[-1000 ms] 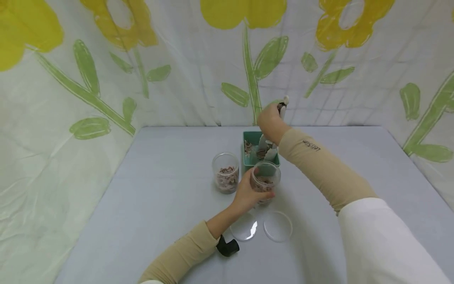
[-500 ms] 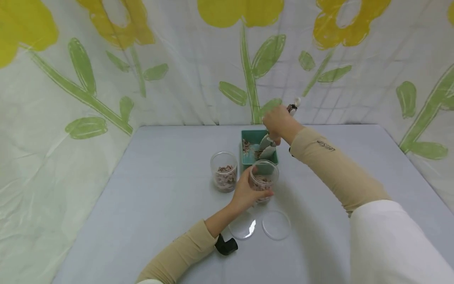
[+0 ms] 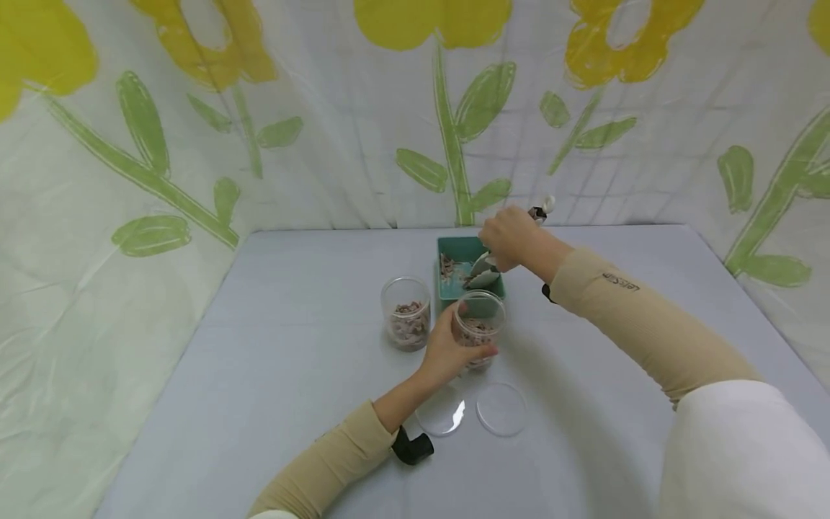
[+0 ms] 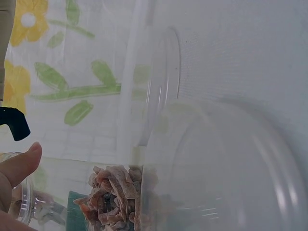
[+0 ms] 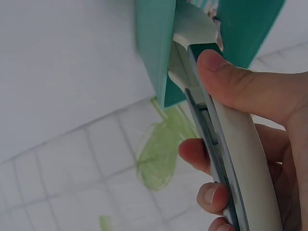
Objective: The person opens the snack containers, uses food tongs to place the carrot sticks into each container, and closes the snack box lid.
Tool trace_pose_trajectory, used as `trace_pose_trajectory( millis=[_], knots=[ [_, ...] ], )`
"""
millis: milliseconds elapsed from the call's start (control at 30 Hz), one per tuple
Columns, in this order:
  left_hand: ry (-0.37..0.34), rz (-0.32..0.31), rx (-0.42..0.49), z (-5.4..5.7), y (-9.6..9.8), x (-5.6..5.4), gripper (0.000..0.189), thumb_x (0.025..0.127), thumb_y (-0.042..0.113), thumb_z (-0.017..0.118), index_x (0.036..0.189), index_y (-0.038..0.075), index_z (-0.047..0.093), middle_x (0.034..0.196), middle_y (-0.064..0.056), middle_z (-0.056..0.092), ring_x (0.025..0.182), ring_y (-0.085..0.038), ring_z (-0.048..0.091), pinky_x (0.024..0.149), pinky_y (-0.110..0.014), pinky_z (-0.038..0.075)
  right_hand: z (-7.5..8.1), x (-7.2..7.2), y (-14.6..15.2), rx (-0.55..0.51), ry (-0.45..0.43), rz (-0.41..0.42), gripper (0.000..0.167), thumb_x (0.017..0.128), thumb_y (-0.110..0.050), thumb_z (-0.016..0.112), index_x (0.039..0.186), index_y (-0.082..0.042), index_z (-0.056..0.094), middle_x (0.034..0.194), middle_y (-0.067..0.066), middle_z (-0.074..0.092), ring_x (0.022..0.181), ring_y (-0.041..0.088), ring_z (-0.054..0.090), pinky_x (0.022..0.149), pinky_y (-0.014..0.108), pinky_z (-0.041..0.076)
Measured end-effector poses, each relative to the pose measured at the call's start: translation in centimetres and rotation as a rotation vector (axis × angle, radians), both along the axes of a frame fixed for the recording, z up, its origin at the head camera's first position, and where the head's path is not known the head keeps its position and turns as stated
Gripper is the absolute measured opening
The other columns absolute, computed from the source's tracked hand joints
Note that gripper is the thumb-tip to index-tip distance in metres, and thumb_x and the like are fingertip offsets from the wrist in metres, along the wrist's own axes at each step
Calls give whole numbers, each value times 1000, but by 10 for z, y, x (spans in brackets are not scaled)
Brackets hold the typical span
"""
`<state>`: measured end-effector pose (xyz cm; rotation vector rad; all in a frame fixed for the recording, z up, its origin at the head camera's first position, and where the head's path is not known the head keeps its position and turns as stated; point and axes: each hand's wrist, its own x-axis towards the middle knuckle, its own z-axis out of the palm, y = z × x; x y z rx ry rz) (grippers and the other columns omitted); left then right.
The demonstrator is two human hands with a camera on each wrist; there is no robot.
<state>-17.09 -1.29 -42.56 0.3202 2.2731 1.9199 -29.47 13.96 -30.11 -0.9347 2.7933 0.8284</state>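
My left hand [image 3: 447, 349] grips a clear round jar [image 3: 480, 335], partly filled with brownish dried strips, in front of the teal bin [image 3: 468, 249]. A thumb [image 4: 21, 166] and part of the jar show at the left edge of the left wrist view. With its fingers round the handles, my right hand [image 3: 512, 238] holds tongs [image 5: 245, 154] with pale handles. Their broad pale ends [image 3: 483, 274] dip into the right side of the bin; what lies between them is hidden. More strips [image 3: 449, 267] lie at the bin's left.
A second clear jar [image 3: 408, 324] of strips stands left of the gripped one. Two clear round lids, a left lid [image 3: 441, 412] and a right lid [image 3: 501, 409], lie flat nearer me. A flower-printed curtain [image 3: 350, 166] hangs behind the table [image 3: 292, 324].
My right hand has shifted right and lower, tilting the tongs, and their ends have come closer together in the bin. The left hand keeps its grip on the jar in place.
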Motion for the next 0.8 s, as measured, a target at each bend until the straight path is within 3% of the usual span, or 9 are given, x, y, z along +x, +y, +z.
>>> trace_pose_trajectory(
  millis=[167,267,433,667,800],
  knots=[
    [-11,5,-9,-2,1,-1,86,75,10,85,144,-4,35,143,-17,44,134,-30,40,111,-42,33,-8,6,14,-89,-5,-31,17,84,-22,67,73,-11,61,65,3,54,54,16,40,52,33,42],
    [-7,2,-24,-2,3,-1,86,74,11,86,143,-4,36,142,-17,45,132,-30,41,111,-43,32,-10,9,28,-185,-52,-124,25,84,-30,70,72,-11,59,65,3,54,55,17,45,53,36,46],
    [10,20,-25,-1,4,-2,87,73,9,86,143,-5,37,141,-18,46,132,-32,42,111,-44,33,-4,13,52,-385,-113,-256,35,84,-43,72,90,-8,70,74,4,60,63,21,55,54,39,46],
    [5,26,-49,-1,1,-4,88,73,11,86,144,-4,36,143,-18,45,133,-32,41,111,-44,33,-4,32,94,-771,-242,-367,40,85,-43,72,99,-5,73,60,1,43,55,16,35,53,31,30],
    [5,8,-55,-1,-1,-6,88,74,11,86,145,-3,35,143,-17,45,133,-32,41,110,-44,33,-8,52,114,-980,-325,-391,54,86,-37,74,121,2,66,60,-1,49,54,13,32,53,29,29]
  ],
)
